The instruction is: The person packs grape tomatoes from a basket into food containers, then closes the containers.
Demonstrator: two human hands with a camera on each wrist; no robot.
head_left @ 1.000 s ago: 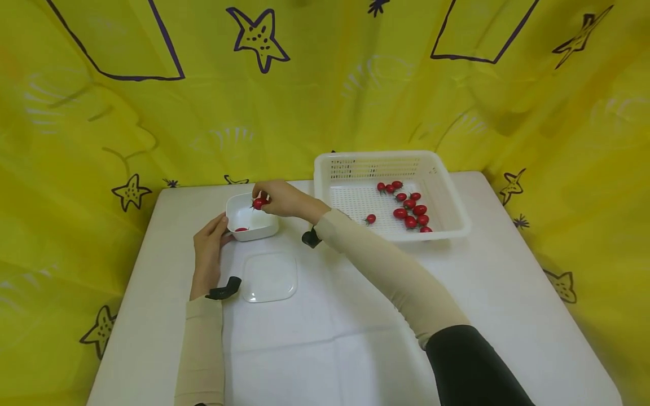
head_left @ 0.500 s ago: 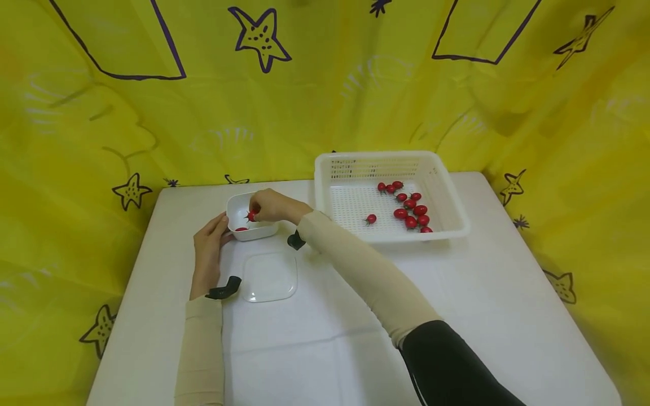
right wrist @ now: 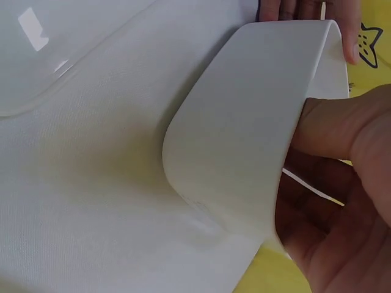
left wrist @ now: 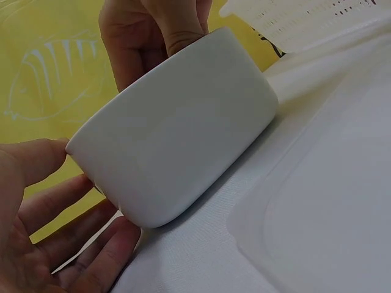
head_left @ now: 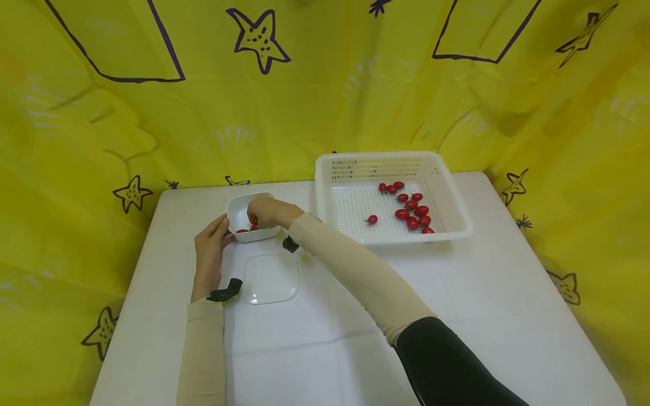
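Note:
A small white square container [head_left: 237,207] stands on the table, with a cherry tomato [head_left: 242,230] on its floor. My left hand [head_left: 209,248] grips its left side, thumb [left wrist: 46,160] at the rim and fingers along the outer wall. My right hand [head_left: 266,213] reaches down inside the container with curled fingers. A second cherry tomato [head_left: 254,226] shows just under those fingertips, pinched low near the container floor. In both wrist views the wall hides the right fingertips and the tomatoes.
A clear lid [head_left: 271,277] lies flat in front of the container. To the right stands a white perforated basket [head_left: 459,217] with several cherry tomatoes [head_left: 412,223]. A yellow patterned curtain [head_left: 315,101] hangs behind the white-covered table [head_left: 487,304].
My right hand has moved left and down into the container, lowering the cherry tomato toward its floor. My left hand has kept its place on the container's side.

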